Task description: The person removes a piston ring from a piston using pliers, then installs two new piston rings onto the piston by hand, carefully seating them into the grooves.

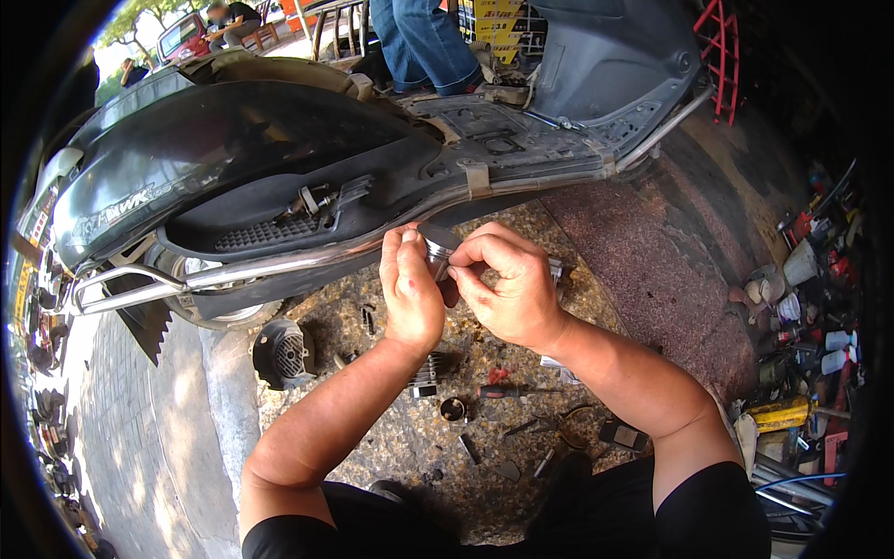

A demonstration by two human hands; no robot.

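Observation:
A small silvery metal piston point(438, 244) with grooves round its side is held up in front of the scooter's lower edge. My left hand point(410, 291) is closed round its left side, fingers pointing up. From the right, my right hand point(514, 284) pinches at the piston's edge with thumb and forefinger, its other fingers curled. Whether a thin ring lies under those fingertips is too small to tell. Below the hands, on the speckled stone slab, lie a finned cylinder point(425, 374), a screwdriver point(507, 391) and a round metal part point(453, 409).
A dark scooter point(261, 140) stands across the far side, its metal side rail point(307, 250) close beyond my hands. A black fan cover point(284, 354) rests at the slab's left. Tools and containers, including a yellow object point(780, 414), crowd the right. Behind stands a person in jeans point(424, 42).

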